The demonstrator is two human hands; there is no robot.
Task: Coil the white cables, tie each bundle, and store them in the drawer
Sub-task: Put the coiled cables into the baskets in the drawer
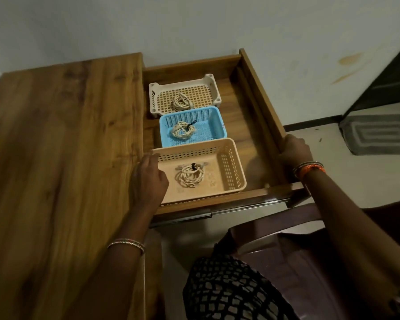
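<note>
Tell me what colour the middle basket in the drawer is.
Light blue; the middle basket shows clearly in the head view, holding one tied cable coil.

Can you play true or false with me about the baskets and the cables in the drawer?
1. The drawer is open. True.
2. The blue basket sits between the white basket and the peach basket. True.
3. The blue basket is empty. False: a tied cable coil lies in it.
4. The right hand grips the drawer's side. True.
5. The left hand holds a cable. False: it holds none and is at the peach basket's left edge.
</note>
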